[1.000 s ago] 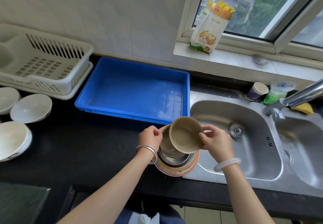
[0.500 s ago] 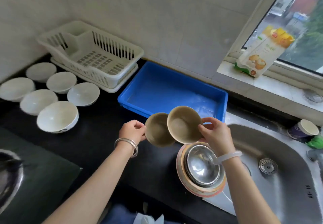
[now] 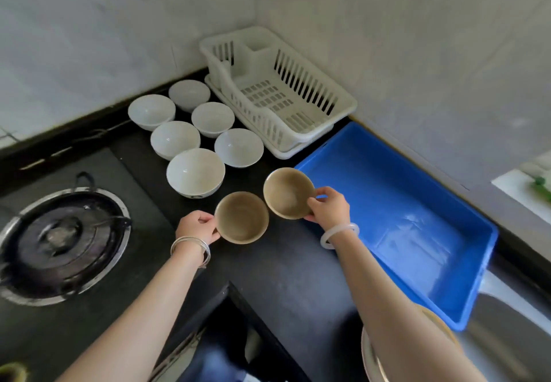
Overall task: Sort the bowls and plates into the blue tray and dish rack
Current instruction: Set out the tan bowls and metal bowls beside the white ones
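Single head-worn view, looking steeply down, close over counter (image 3: 298,277)

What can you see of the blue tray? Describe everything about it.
The blue tray is a shallow rectangular plastic bin with raised sides and a rolled rim. It is empty, its floor glossy and scuffed. It lies flat on the black counter along the wall, beside the rack. The bowl in the right hand overlaps one corner.

Tan bowls (image 3: 241,217), white bowls (image 3: 195,173), white dish rack (image 3: 301,83), blue tray (image 3: 372,202), black counter (image 3: 298,277); plate rim (image 3: 445,329) perhaps orange.
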Demonstrator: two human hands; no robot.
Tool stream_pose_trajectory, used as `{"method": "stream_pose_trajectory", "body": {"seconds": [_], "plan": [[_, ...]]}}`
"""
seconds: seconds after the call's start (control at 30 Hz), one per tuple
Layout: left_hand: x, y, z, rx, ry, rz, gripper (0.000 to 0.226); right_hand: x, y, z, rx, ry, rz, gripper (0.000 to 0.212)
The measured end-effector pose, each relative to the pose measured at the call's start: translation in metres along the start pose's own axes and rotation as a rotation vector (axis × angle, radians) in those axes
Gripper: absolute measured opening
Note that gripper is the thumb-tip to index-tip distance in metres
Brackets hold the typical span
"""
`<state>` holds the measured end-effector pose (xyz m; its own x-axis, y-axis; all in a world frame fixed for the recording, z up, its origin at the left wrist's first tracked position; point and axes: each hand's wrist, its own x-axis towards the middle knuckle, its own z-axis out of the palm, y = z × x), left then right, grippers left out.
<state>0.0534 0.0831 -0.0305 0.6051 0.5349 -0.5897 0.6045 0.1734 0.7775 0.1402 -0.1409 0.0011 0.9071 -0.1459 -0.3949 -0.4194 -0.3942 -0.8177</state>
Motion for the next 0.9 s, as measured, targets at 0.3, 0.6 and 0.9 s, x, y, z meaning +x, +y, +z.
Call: {"method": "stream_pose_trajectory", "body": {"seconds": [0.3, 0.6, 0.9], "plan": [[0.036, -0.005, -0.02, -0.042, 0.067, -0.071, 0.017, 0.039, -0.005, 0.065, 0.007, -0.024, 0.177, 0.022], [0.045, -0.008, -0.016, -0.064, 0.056, -0.105, 0.02, 0.052, -0.003, 0.091, -0.055, -0.017, 0.183, 0.026], [0.047, -0.01, -0.014, -0.061, 0.084, -0.116, 0.012, 0.053, 0.001, 0.096, -0.015, -0.005, 0.238, 0.023]]}}
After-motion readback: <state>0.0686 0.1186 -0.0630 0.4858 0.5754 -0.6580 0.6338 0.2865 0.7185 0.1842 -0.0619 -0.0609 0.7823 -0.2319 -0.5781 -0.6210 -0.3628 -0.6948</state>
